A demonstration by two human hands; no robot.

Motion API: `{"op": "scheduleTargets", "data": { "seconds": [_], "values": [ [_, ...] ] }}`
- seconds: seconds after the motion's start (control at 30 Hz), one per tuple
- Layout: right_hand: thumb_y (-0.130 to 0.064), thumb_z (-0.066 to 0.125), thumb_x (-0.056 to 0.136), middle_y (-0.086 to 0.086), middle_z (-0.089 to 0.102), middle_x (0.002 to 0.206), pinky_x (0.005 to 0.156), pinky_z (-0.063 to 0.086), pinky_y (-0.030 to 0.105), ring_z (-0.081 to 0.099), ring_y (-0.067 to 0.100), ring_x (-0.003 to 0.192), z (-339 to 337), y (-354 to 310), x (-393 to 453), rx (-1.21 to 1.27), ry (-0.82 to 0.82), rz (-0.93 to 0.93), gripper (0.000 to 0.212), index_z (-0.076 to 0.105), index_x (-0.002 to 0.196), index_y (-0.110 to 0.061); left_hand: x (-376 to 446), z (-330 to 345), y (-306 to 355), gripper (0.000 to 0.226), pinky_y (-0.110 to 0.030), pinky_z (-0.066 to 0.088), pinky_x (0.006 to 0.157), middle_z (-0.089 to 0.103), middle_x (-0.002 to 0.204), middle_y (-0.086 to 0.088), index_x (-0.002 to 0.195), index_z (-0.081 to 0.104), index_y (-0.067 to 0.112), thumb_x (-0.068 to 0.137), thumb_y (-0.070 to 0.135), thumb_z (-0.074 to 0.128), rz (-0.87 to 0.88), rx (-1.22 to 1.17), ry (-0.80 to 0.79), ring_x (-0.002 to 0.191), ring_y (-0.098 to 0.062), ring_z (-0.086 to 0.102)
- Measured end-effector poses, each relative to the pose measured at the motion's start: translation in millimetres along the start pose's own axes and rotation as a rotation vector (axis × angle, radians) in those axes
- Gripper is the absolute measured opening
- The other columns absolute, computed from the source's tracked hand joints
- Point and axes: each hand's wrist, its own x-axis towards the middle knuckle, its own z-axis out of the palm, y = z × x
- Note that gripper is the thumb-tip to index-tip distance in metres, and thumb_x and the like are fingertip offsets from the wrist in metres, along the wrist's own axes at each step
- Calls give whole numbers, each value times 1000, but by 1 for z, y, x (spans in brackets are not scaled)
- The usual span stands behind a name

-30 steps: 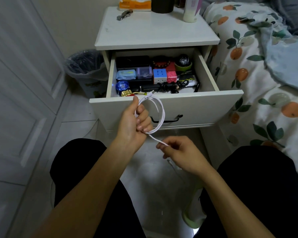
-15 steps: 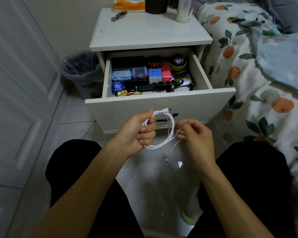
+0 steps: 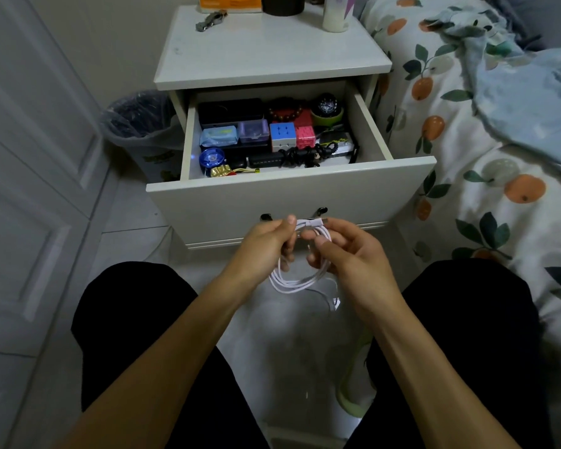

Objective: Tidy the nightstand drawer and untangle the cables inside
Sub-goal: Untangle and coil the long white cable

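Coiled white cable [image 3: 300, 277] held before the open drawer [image 3: 285, 192]: left hand [image 3: 268, 243] and right hand [image 3: 347, 251] both pinch its top, plug end pointing right, loops hanging downward.

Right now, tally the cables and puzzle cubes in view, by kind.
White cable, coiled, held by left hand and right hand: 1
Black cable, bundled in drawer: 1
Puzzle cubes, blue-faced and pink: 2
Total: 4
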Motion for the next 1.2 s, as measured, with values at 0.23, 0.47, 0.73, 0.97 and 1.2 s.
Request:
{"op": "scheduleTargets", "data": {
  "seconds": [0.23, 0.47, 0.73, 0.97, 1.2],
  "values": [
    [1, 50, 96, 5, 74, 92, 55, 45, 23, 48, 13, 57, -5, -4, 5, 82, -64, -22, 25, 63, 116, -6, 0, 0, -1, 45, -5, 39, 76, 61, 87, 6, 64, 58, 14, 105, 26, 42, 261, 31, 38, 87, -2, 58],
    [2, 54, 93, 9, 73, 78, 53, 47, 21, 53, 13, 53, -14, -10, 8, 64, -11, -1, 23, 57, 116, 4, 0, 3, -6, 42, -27, 54, 67, 53, 60, -10, 62, 52, 23, 100, 38, 45, 271, -54, -29, 57, -15, 61],
    [-21, 59, 94, 6, 57, 61, 59, 53, 28, 55, 18, 56, -15, -9, 11, 137, -48, 258, 24, 71, 87, -1, 1, 7, -8, 22, -32, 53, 52, 46, 63, 0, 84, 62, 21, 101, 27, 51, 112, -343, -44, 42, -13, 44],
    [-31, 55, 99, 0, 39, 58, 45, 36, 23, 32, 11, 46, -16, -4, 15, 99, -68, 220, 34, 67, 76, -10, 1, -2, 0, 25, -25, 42, 45, 51, 63, -3, 112, 62, 1, 100, 15, 44, -198, -627, -278, 43, -9, 40],
    [-29, 56, 97, -1, 34, 56, 44, 30, 23, 27, 11, 45, -14, -5, 15, 29, -57, 230, 35, 69, 68, -15, -1, 2, 2, 48, -27, 45, 52, 30, 44, 6, 56, 55, 20, 99, 39, 43, -355, -589, -432, 40, -11, 31]
  ]
}}
